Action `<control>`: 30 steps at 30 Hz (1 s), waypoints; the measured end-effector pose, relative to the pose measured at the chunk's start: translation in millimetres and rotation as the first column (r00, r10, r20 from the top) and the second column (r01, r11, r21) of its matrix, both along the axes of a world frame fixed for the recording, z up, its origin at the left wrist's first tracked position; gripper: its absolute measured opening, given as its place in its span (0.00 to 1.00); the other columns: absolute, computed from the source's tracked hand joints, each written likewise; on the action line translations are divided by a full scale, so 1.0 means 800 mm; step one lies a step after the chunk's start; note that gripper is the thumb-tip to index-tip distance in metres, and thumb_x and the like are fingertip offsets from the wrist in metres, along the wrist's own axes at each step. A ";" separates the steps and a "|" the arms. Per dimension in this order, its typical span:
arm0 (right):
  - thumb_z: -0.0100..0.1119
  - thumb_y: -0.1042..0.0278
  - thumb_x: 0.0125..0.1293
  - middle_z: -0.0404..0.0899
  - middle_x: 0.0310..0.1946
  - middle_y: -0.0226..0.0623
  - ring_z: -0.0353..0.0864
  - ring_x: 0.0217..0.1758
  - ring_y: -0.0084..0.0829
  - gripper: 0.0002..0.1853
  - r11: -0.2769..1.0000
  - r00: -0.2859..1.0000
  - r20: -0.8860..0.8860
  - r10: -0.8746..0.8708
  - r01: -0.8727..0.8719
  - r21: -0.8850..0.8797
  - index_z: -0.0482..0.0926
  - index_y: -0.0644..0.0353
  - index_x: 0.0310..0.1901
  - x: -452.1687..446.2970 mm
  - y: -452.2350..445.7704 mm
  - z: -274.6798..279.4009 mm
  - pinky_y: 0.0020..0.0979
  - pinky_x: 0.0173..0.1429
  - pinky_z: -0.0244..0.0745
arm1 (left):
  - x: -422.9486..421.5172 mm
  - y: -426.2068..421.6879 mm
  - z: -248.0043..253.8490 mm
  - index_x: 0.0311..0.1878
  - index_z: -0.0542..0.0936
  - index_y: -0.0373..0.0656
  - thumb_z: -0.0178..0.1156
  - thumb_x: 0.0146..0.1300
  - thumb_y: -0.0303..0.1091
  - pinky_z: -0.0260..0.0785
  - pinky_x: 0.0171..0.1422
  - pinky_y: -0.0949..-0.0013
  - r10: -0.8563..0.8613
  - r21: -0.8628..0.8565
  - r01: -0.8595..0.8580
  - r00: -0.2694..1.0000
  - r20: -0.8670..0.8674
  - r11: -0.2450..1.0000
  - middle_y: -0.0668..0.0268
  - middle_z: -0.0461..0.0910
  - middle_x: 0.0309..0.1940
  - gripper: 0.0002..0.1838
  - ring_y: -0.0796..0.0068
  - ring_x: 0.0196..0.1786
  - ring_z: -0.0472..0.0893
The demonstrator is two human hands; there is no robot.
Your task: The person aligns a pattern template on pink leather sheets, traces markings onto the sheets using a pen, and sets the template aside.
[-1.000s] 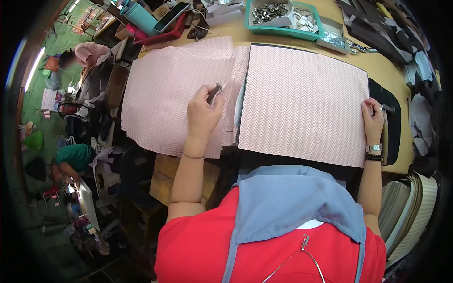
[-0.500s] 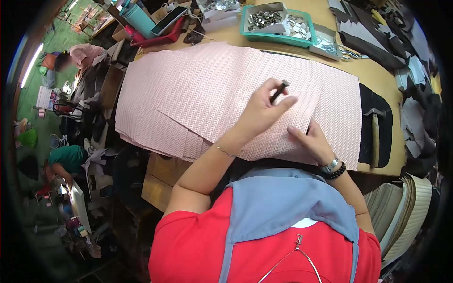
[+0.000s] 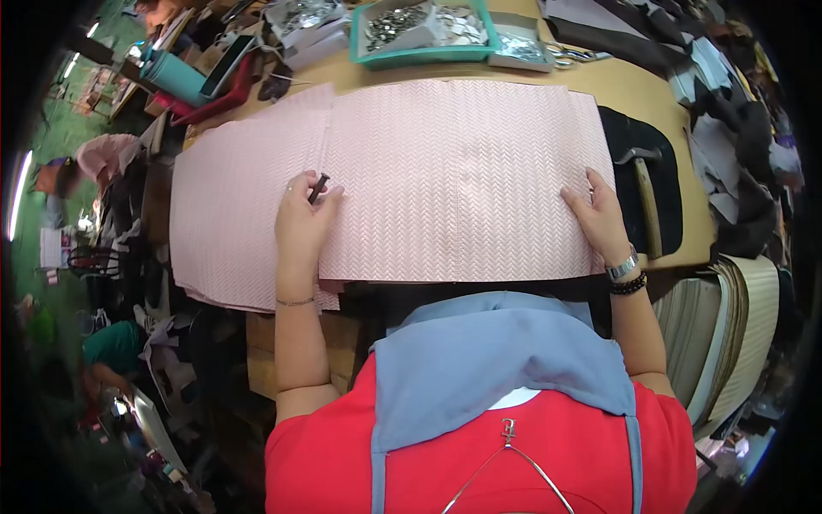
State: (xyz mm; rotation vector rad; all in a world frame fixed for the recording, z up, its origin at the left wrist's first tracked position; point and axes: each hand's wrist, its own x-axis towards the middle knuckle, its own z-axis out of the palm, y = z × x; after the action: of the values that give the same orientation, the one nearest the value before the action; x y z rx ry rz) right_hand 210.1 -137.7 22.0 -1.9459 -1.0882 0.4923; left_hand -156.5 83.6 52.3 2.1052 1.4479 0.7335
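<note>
Broad pink sheets with a woven herringbone pattern lie stacked across the table. One large top sheet (image 3: 445, 188) lies flat over the middle and right, and more pink sheets (image 3: 231, 197) show at the left. My left hand (image 3: 301, 223) is closed around a short black rod with a flared end, which looks like a hand punch (image 3: 318, 188). It is over the top sheet's left edge. At the right edge of that sheet rests my right hand (image 3: 602, 221), its thumb and index finger apart on the pink material.
A hammer (image 3: 646, 201) lies on a black pad (image 3: 621, 128) at the right. Along the back stand a teal tray (image 3: 419, 56) of small metal parts, scissors (image 3: 575, 55) and a red tray (image 3: 210, 104) with a bottle (image 3: 175, 75). Other people work at the left.
My left hand has moved left with the black punch. My right hand has shifted to the right edge. The top sheet now lies flatter and straighter, and the camera view has turned.
</note>
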 end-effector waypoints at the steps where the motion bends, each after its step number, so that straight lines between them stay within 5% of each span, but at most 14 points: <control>1: 0.64 0.64 0.64 0.76 0.56 0.57 0.77 0.58 0.39 0.32 1.000 0.998 -0.057 -0.009 0.010 0.008 0.66 0.80 0.61 0.000 -0.002 -0.002 0.32 0.63 0.70 | 0.005 -0.002 -0.007 0.43 0.77 0.35 0.68 0.57 0.40 0.73 0.44 0.66 -0.017 -0.016 0.017 1.000 0.007 1.000 0.56 0.81 0.42 0.19 0.65 0.38 0.82; 5: 0.65 0.63 0.63 0.78 0.53 0.58 0.79 0.56 0.40 0.31 1.000 0.999 0.029 -0.017 0.018 -0.001 0.68 0.78 0.61 -0.006 -0.006 0.012 0.32 0.61 0.71 | 0.023 -0.009 0.002 0.42 0.78 0.35 0.68 0.57 0.39 0.73 0.46 0.66 0.003 -0.111 -0.004 1.000 -0.001 0.994 0.55 0.81 0.46 0.18 0.64 0.42 0.83; 11: 0.65 0.63 0.63 0.80 0.50 0.55 0.81 0.49 0.37 0.30 0.990 0.981 0.160 -0.106 0.119 -0.074 0.70 0.74 0.60 0.010 -0.016 0.025 0.33 0.56 0.73 | 0.003 0.008 -0.038 0.43 0.80 0.35 0.68 0.57 0.41 0.73 0.45 0.68 -0.096 0.143 0.101 0.994 -0.044 0.985 0.56 0.82 0.43 0.19 0.66 0.37 0.82; 14: 0.67 0.63 0.62 0.81 0.49 0.53 0.80 0.43 0.33 0.30 0.996 0.993 0.086 -0.080 0.076 0.045 0.70 0.73 0.61 0.042 -0.031 -0.007 0.31 0.54 0.73 | 0.017 -0.007 -0.015 0.42 0.80 0.36 0.68 0.57 0.42 0.73 0.42 0.69 -0.035 -0.156 0.058 0.989 0.145 0.986 0.58 0.82 0.36 0.19 0.69 0.33 0.80; 17: 0.67 0.63 0.61 0.81 0.49 0.51 0.80 0.44 0.31 0.31 0.995 0.993 -0.067 -0.098 0.098 0.004 0.70 0.73 0.61 0.038 -0.033 0.004 0.31 0.54 0.74 | 0.023 -0.014 -0.003 0.43 0.80 0.36 0.68 0.57 0.41 0.72 0.39 0.68 -0.050 -0.279 0.061 0.998 0.046 0.958 0.60 0.82 0.31 0.18 0.71 0.31 0.79; 21: 0.68 0.64 0.60 0.81 0.50 0.51 0.82 0.52 0.33 0.31 0.997 0.997 0.002 -0.075 0.075 0.012 0.70 0.73 0.60 0.045 -0.030 -0.002 0.32 0.55 0.75 | 0.023 -0.009 -0.031 0.43 0.80 0.37 0.69 0.56 0.40 0.71 0.38 0.67 -0.089 -0.166 0.107 0.989 0.117 0.980 0.61 0.81 0.28 0.18 0.75 0.31 0.79; 30: 0.69 0.62 0.60 0.82 0.47 0.50 0.83 0.47 0.32 0.31 0.996 0.996 0.016 -0.087 0.088 -0.009 0.71 0.74 0.59 0.055 -0.024 -0.004 0.29 0.52 0.76 | 0.039 -0.021 -0.021 0.41 0.80 0.37 0.70 0.57 0.32 0.71 0.38 0.74 -0.059 -0.143 0.087 0.980 0.191 0.986 0.68 0.82 0.31 0.13 0.81 0.31 0.77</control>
State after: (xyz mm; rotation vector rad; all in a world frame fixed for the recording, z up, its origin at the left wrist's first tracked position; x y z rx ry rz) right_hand 253.9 -156.7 18.8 -1.9996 -1.0073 0.4357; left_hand -125.0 67.0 35.2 1.9108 1.2776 0.7467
